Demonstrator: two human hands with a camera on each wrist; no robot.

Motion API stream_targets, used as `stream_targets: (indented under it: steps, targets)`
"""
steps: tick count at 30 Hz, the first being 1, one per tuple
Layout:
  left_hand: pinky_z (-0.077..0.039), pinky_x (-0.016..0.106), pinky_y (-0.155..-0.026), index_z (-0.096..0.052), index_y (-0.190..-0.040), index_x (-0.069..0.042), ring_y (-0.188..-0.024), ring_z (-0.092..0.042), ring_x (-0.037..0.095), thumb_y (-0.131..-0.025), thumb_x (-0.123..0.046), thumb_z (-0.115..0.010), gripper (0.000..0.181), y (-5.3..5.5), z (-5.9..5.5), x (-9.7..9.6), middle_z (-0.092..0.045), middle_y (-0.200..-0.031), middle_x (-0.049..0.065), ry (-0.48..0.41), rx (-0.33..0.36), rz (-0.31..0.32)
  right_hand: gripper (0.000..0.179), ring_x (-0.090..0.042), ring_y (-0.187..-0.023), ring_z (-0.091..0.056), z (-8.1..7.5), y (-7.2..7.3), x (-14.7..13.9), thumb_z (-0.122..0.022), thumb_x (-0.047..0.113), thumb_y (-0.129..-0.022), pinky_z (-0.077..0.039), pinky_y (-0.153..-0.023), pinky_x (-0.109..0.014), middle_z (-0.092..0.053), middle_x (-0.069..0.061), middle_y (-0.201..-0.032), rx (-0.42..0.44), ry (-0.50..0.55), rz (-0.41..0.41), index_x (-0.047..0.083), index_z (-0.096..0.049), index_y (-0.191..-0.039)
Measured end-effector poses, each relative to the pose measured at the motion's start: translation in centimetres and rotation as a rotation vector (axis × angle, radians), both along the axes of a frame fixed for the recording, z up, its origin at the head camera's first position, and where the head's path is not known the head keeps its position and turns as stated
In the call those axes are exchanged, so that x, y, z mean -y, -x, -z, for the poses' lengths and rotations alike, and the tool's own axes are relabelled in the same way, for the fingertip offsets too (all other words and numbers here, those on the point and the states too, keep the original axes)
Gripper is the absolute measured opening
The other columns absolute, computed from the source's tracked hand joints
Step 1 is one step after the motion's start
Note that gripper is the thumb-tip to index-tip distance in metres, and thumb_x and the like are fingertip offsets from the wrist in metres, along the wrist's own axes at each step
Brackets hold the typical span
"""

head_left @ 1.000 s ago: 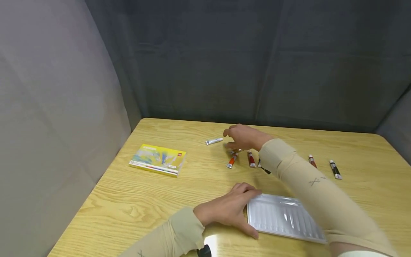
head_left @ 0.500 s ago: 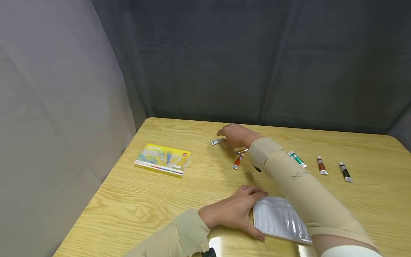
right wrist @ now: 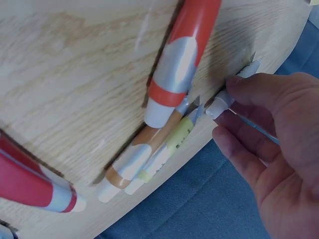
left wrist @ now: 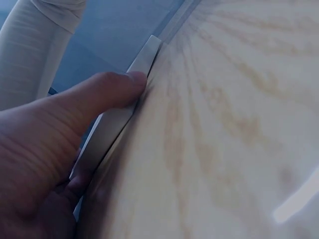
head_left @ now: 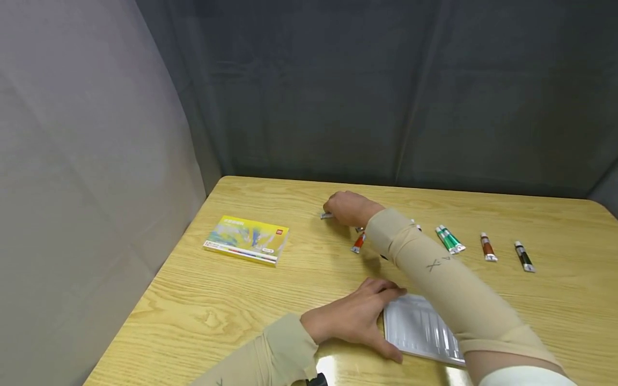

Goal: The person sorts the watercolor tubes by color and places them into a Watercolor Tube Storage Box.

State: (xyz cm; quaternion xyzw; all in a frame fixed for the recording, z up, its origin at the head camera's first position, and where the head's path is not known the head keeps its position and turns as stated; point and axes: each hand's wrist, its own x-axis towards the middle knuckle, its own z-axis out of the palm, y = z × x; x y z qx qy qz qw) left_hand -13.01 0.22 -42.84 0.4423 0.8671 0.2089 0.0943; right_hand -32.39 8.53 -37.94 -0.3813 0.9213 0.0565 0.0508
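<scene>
The table (head_left: 217, 305) has a pale yellow wood grain and a glossy top, with a patch of glare near the tray (head_left: 417, 327). One white ribbed tray lies flat toward the near side, and the left hand (head_left: 354, 316) grips its left end, thumb at the near corner, fingers at the far one. The right sleeve (head_left: 449, 284) crosses above it, hiding part of the tray.

Beyond, toward the table's right edge, lie one black tube (head_left: 524, 257), one brown tube (head_left: 488, 247) and two green tubes (head_left: 453, 237) side by side. Toward the left edge sits one yellow box (head_left: 246, 239). Near the middle is one orange tube (head_left: 358, 244); the right wrist view adds one red tube (right wrist: 30, 181), one light-brown tube (right wrist: 144, 144) and one yellow tube (right wrist: 174, 142) beside it.

Closer to the far edge, the right hand (head_left: 348, 208) pinches one white tube (right wrist: 223, 101) between thumb and finger. Past that edge hangs a dark curtain (head_left: 309, 96); a grey curtain (head_left: 87, 161) runs along the left.
</scene>
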Motion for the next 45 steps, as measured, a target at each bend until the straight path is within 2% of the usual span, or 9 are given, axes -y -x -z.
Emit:
stream_targets:
  steps: [5,8,11,14,18,25,32,39,45]
  targets:
    - [-0.034,0.016,-0.119,-0.043,-0.157,-0.017,-0.141,-0.041,0.012,-0.073,-0.06,-0.087,0.104,0.0,0.0,-0.1,-0.045,-0.155,-0.002,-0.002,0.005,0.003,0.013,-0.022,-0.095,-0.071,-0.2,-0.2,0.0,-0.068,0.005,-0.098,-0.06,-0.082,-0.036,-0.077,-0.008,-0.111,-0.003,-0.015,-0.014,0.01,-0.075,-0.107]
    - [-0.034,0.016,-0.119,-0.042,-0.157,-0.017,-0.142,-0.04,0.012,-0.074,-0.06,-0.087,0.104,-0.1,0.1,-0.1,-0.045,-0.154,-0.002,-0.005,0.01,0.009,0.025,-0.025,-0.104,-0.072,-0.3,-0.5,-0.4,-0.068,0.002,-0.098,-0.061,-0.09,-0.038,-0.075,-0.011,-0.119,0.021,-0.011,0.004,0.01,-0.072,-0.121]
    - [-0.034,0.017,-0.12,-0.042,-0.158,-0.018,-0.143,-0.039,0.012,-0.074,-0.06,-0.087,0.104,0.0,0.2,0.0,-0.044,-0.155,-0.002,-0.01,0.017,0.013,0.042,-0.028,-0.109,-0.071,-0.6,-0.6,-0.9,-0.066,0.001,-0.098,-0.06,-0.095,-0.041,-0.071,-0.014,-0.129,0.058,0.014,0.043,0.012,-0.061,-0.138]
    - [-0.035,0.018,-0.12,-0.042,-0.158,-0.018,-0.143,-0.039,0.012,-0.074,-0.059,-0.088,0.105,0.1,0.2,0.1,-0.043,-0.156,-0.002,-0.02,0.033,0.012,0.054,-0.028,-0.101,-0.069,-1.1,-0.7,-1.6,-0.064,-0.001,-0.097,-0.06,-0.093,-0.042,-0.065,-0.016,-0.132,0.086,0.06,0.077,0.015,-0.053,-0.147]
    - [-0.035,0.018,-0.119,-0.042,-0.158,-0.018,-0.142,-0.04,0.012,-0.073,-0.059,-0.088,0.105,0.1,0.2,0.2,-0.042,-0.157,-0.002,-0.034,0.038,0.018,0.052,-0.025,-0.093,-0.065,-1.7,-1.0,-2.6,-0.062,-0.002,-0.096,-0.058,-0.09,-0.042,-0.063,-0.016,-0.127,0.096,0.13,0.088,0.015,-0.057,-0.144]
    - [-0.035,0.019,-0.12,-0.039,-0.16,-0.019,-0.144,-0.038,0.012,-0.075,-0.058,-0.088,0.105,0.4,0.2,0.4,-0.041,-0.159,-0.002,-0.04,0.072,0.03,0.05,-0.026,-0.104,-0.065,-1.9,-2.0,-4.6,-0.071,0.006,-0.095,-0.058,-0.093,-0.043,-0.064,-0.013,-0.127,0.118,0.248,0.142,0.013,-0.059,-0.144]
    - [-0.037,0.021,-0.12,-0.036,-0.162,-0.02,-0.144,-0.037,0.012,-0.077,-0.057,-0.086,0.105,0.8,0.1,1.0,-0.039,-0.159,-0.001,-0.042,0.13,0.023,0.049,-0.019,-0.084,-0.057,-2.1,-3.3,-6.4,-0.072,0.006,-0.093,-0.053,-0.078,-0.035,-0.065,-0.009,-0.103,0.098,0.351,0.134,0.009,-0.062,-0.141]
    - [-0.037,0.022,-0.12,-0.037,-0.161,-0.02,-0.144,-0.037,0.012,-0.077,-0.058,-0.086,0.105,1.0,0.3,1.5,-0.04,-0.159,-0.002,-0.042,0.119,0.009,0.05,-0.017,-0.09,-0.065,-1.8,-4.7,-7.1,-0.075,0.012,-0.093,-0.058,-0.081,-0.036,-0.07,-0.007,-0.104,0.137,0.404,0.145,0.007,-0.061,-0.14]
    - [-0.038,0.023,-0.121,-0.037,-0.161,-0.018,-0.144,-0.038,0.014,-0.077,-0.058,-0.086,0.106,1.2,0.4,1.6,-0.041,-0.158,-0.001,-0.045,0.105,0.009,0.047,-0.018,-0.094,-0.068,-1.6,-6.0,-7.9,-0.069,0.009,-0.095,-0.059,-0.083,-0.037,-0.072,-0.007,-0.105,0.178,0.426,0.132,0.005,-0.06,-0.141]
